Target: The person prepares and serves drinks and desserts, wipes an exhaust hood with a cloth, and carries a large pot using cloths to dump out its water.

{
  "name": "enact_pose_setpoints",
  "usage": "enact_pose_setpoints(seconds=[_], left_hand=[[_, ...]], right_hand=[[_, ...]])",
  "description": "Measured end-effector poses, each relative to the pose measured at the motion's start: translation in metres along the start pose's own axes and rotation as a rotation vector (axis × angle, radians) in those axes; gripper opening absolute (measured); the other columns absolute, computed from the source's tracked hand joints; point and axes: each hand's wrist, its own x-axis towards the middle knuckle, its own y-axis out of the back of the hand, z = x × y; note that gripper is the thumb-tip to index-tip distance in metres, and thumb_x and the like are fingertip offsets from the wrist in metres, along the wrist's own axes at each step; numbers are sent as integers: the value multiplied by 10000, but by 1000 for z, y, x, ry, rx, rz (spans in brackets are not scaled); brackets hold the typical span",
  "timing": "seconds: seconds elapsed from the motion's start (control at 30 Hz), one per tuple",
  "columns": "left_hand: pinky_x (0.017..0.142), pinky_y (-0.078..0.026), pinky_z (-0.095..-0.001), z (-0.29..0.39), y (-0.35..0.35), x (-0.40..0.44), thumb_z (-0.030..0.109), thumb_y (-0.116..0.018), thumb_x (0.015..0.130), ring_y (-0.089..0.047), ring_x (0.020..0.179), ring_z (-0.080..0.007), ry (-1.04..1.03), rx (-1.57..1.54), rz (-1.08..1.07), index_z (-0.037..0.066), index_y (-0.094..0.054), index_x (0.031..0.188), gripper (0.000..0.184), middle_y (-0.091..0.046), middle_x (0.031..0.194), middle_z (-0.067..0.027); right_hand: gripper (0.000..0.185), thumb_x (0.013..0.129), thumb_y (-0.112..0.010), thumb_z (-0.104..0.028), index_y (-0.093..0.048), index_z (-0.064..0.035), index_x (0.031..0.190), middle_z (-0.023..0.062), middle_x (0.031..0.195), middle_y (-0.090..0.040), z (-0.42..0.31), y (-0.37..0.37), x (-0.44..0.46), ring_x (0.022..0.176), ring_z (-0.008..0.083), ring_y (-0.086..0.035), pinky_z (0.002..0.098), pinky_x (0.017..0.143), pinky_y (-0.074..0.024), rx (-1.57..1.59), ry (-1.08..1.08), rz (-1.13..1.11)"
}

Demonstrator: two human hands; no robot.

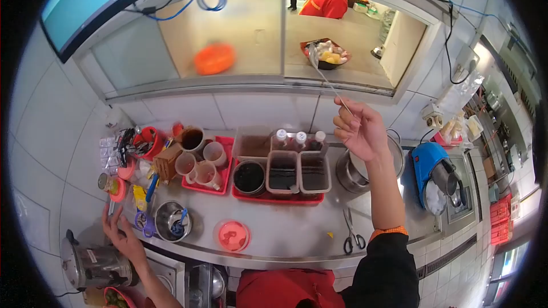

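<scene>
Raised toward the window, my right hand (358, 128) pinches the thin handle of a long-handled spoon (328, 80). The spoon's head overlaps the edge of a dark bowl (325, 63) of pale and yellow food beyond the window opening; I cannot tell whether they touch. On the left, my left hand (124, 238) has its fingers apart, near a small container with a red base (117, 190). Close by are a purple-handled cup (145, 223) and a steel bowl (172, 221) with a blue-handled utensil inside.
Dark-filled tubs (283, 171) stand in a red tray, beside plastic jugs (208, 175) in another. Scissors (353, 231) and a red-lidded tub (233, 235) lie near the counter's front. A steel pot (351, 172) and a blue machine (429, 165) are right.
</scene>
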Motion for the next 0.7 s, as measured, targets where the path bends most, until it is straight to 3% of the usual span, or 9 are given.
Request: enact_pose_setpoints(seconds=[0.13, 0.43, 0.47, 0.57, 0.63, 0.7], left_hand=[[989, -274, -366, -30, 3, 16, 118, -513, 865, -382, 1186, -246, -46, -32, -13, 36, -612, 1024, 204, -430, 1278, -112], [965, -309, -363, -137, 0, 71, 128, -565, 818, -437, 1130, -260, 5, 41, -126, 87, -636, 978, 179, -502, 1175, -99], [956, -324, -356, -153, -12, 80, 128, -566, 812, -455, 1113, -253, -3, 22, -162, 78, -632, 972, 180, -513, 1157, -92], [856, -391, -388, -212, -72, 114, 120, -589, 761, -516, 975, -280, -104, -31, -203, 86, -656, 919, 176, -563, 1012, -122], [810, -416, -400, -238, -116, 139, 129, -601, 735, -535, 911, -295, -142, -27, -238, 88, -660, 892, 173, -585, 960, -118], [792, -425, -406, -262, -164, 158, 144, -608, 726, -539, 878, -304, -98, -55, -296, 103, -663, 866, 156, -592, 947, -113]], right_hand=[[245, 881, -431, -159, -520, 18, 1025, -8, 537, -374, 39, -39, 1, 498, 79, -341, 213, 471, -306, -68, -47, 26], [179, 884, -503, -217, -568, -55, 926, -9, 535, -431, 211, -59, 92, 452, 54, -359, 196, 450, -286, -862, 227, 270], [197, 868, -533, -229, -593, -44, 901, 29, 576, -529, 233, -58, 106, 496, 98, -466, 228, 487, -361, -1071, 237, 333], [210, 858, -537, -229, -609, -34, 895, 98, 662, -614, 305, -46, 162, 589, 193, -581, 311, 550, -436, -1401, 496, 140], [229, 858, -523, -235, -608, -24, 885, 160, 751, -633, 340, -77, 191, 722, 302, -624, 379, 645, -466, -1497, 331, 191], [240, 855, -515, -245, -605, -25, 887, 176, 751, -625, 384, -79, 234, 742, 335, -612, 393, 665, -470, -1588, 372, 157]])
